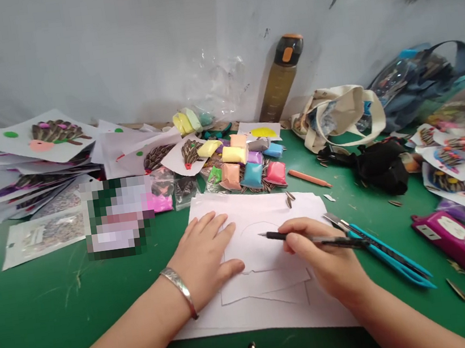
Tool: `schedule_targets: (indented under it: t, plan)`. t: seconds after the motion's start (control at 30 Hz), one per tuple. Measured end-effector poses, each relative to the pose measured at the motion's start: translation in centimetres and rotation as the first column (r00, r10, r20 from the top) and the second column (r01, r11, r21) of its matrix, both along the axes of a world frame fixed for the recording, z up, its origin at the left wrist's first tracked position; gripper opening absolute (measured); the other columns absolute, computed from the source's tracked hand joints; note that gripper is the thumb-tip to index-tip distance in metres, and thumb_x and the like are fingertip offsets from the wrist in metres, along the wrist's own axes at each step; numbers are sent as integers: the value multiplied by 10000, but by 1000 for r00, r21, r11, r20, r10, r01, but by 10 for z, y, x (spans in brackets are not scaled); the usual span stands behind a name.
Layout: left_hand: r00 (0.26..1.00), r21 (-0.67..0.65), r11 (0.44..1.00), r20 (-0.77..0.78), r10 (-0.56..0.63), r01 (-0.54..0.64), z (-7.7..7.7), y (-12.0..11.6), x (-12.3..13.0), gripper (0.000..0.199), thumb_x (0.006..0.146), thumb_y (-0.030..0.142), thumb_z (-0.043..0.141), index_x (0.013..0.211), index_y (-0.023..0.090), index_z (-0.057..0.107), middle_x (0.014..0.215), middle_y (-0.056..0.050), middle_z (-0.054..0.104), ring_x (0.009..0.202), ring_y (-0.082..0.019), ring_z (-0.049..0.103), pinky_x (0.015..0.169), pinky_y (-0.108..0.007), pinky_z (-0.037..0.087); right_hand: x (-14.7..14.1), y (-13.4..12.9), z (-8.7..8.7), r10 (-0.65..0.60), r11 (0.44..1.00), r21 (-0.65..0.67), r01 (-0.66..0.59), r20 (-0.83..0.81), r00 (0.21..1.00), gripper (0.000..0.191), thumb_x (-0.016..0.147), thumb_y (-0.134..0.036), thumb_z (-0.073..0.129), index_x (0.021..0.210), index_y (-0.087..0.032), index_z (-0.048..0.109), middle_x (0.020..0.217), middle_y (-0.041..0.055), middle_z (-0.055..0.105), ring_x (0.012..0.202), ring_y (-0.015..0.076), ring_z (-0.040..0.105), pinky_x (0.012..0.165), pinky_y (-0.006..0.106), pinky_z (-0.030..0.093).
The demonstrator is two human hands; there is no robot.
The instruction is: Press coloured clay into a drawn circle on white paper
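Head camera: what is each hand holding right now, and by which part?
The right hand holds a slim black pen-style craft knife by its barrel, near the tip. The left hand holds nothing, lying flat on a white paper sheet.

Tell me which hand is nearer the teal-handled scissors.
Right. The right hand lies just beside the teal-handled scissors, to their left; the left hand sits farther left on the paper.

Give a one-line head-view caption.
Left hand flat on a white paper sheet while the right hand holds a black craft knife to it, teal-handled scissors beside, on a green mat.
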State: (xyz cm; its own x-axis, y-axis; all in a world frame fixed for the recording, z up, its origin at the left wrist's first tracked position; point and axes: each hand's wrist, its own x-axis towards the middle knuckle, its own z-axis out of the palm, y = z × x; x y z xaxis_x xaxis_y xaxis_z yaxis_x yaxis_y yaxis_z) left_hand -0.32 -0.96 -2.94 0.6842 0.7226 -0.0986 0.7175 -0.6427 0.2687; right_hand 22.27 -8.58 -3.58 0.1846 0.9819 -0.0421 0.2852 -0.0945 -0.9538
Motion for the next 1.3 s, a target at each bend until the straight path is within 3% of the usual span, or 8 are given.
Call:
schedule_targets:
  t: [0.1, 0.23, 0.47, 0.7, 0.83, 1.03, 1.3]
  plan:
    - [1000, 37, 999, 16, -3, 2, -4, 1, -1, 554, 819, 478, 571, 1305, 219, 512, 1423, -97, 456, 1334, -327, 333, 1093, -521, 260, -3, -1, -2, -11, 1000, -14, 11, -2, 1000, 72, 802, -259, 564, 799, -208, 616, 649, -13, 578, 595, 139, 512, 535, 248, 390]
    - [1000, 61, 998, 21, -17, 15, -9, 1, -3, 593, 817, 534, 548, 1317, 216, 502, 1425, -96, 453, 1337, -324, 328, 1097, -507, 253, 2, -2, -8, -109, 994, 23, 111, -82, 991, 167, 817, -244, 533, 657, -198, 546, 555, -30, 491, 544, 121, 438, 508, 245, 341]
    - [1000, 76, 997, 23, -11, 9, -10, 1, -3, 607, 792, 531, 579, 1316, 232, 504, 1424, -88, 456, 1333, -323, 333, 1096, -495, 253, 10, 12, -4, -213, 971, 52, 232, -243, 946, 164, 819, -244, 545, 664, -191, 551, 527, -32, 474, 535, 115, 420, 520, 255, 316]
    - [1000, 30, 999, -8, -11, 11, -3, 1, 0, 624, 787, 517, 596, 1314, 194, 511, 1421, -114, 456, 1332, -341, 334, 1089, -527, 263, -7, 21, 4, -6, 1000, 22, 6, -9, 1000, 53, 765, -246, 606, 760, -213, 646, 717, -4, 621, 678, 146, 548, 620, 262, 418]
    - [1000, 45, 999, 16, -9, 8, -6, 1, -1, 614, 779, 518, 606, 1308, 223, 510, 1422, -98, 455, 1334, -331, 330, 1094, -514, 255, -12, 16, 1, 14, 999, -33, -11, 100, 995, 92, 748, -267, 602, 789, -215, 666, 759, 15, 664, 678, 166, 581, 601, 277, 441]
    - [1000, 58, 998, 27, -11, 10, -7, 1, -1, 607, 775, 515, 609, 1300, 226, 510, 1411, -95, 464, 1322, -331, 341, 1084, -518, 268, -15, 15, 0, 82, 991, 80, -107, 268, 960, 72, 742, -217, 587, 760, -224, 656, 739, 14, 668, 724, 187, 600, 678, 323, 451]
    - [999, 52, 999, 35, -8, 6, -6, 0, -1, 609, 777, 509, 618, 1299, 212, 515, 1412, -106, 464, 1323, -338, 340, 1084, -531, 272, -14, 17, -1, 119, 984, 91, -154, 305, 945, 82, 754, -206, 576, 768, -223, 655, 740, 16, 664, 738, 198, 588, 725, 361, 432]
